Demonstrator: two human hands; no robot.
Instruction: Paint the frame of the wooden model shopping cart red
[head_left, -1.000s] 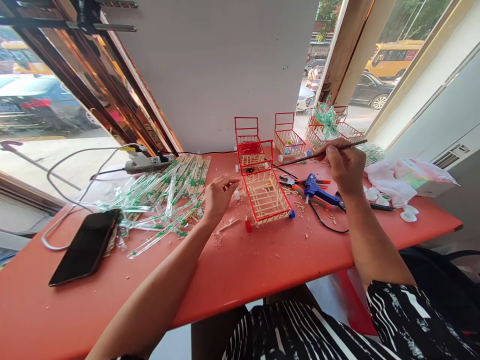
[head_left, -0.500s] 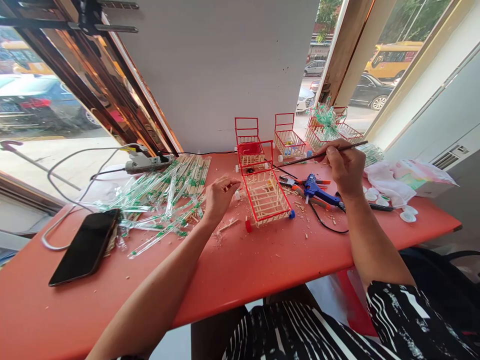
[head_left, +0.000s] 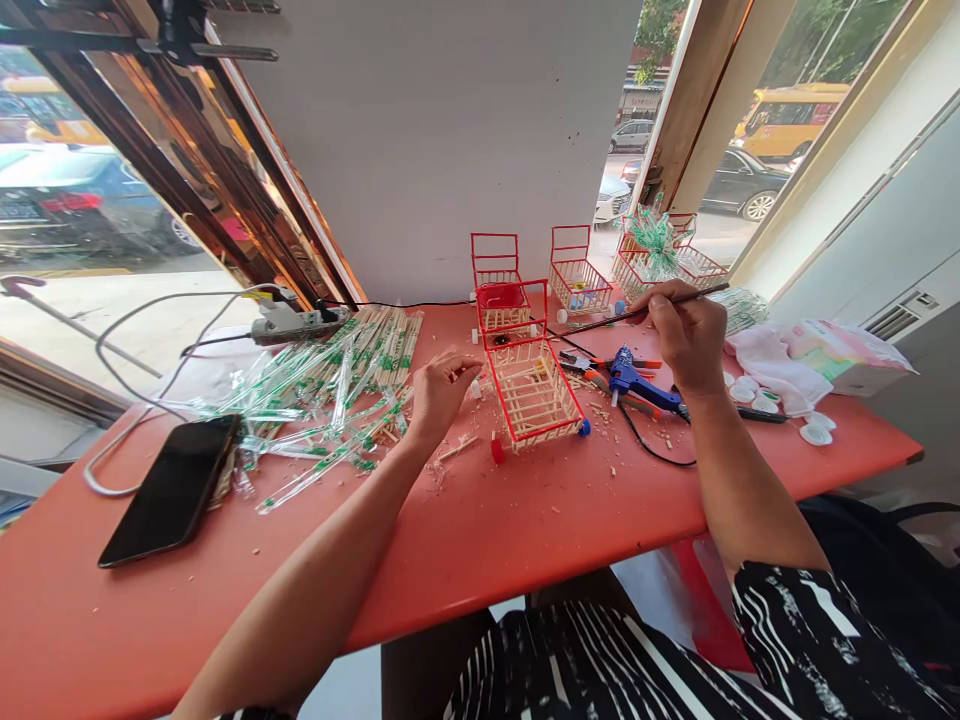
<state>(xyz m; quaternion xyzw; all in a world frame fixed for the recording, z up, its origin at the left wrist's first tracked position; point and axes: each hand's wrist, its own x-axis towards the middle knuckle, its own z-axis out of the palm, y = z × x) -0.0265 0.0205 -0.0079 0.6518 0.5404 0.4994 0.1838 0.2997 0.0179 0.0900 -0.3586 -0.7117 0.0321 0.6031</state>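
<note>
While wrapped chopsticks (head_left: 330,385) lie unused at nine o'clock, the stick cart (head_left: 534,392) at centre stands framed and wheeled, apparently only detailing left. The left hand (head_left: 439,392) rests beside it, fingers curled, holding nothing visible. At two o'clock, the right hand (head_left: 686,335) pinches a thin brush (head_left: 637,308).

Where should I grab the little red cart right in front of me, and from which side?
Likely best by the red handle frame standing up at the far end of the cart, coming from above. The basket's thin stick walls look fragile, and the left hand and blue glue gun flank the two sides, so the top is freest.
</note>
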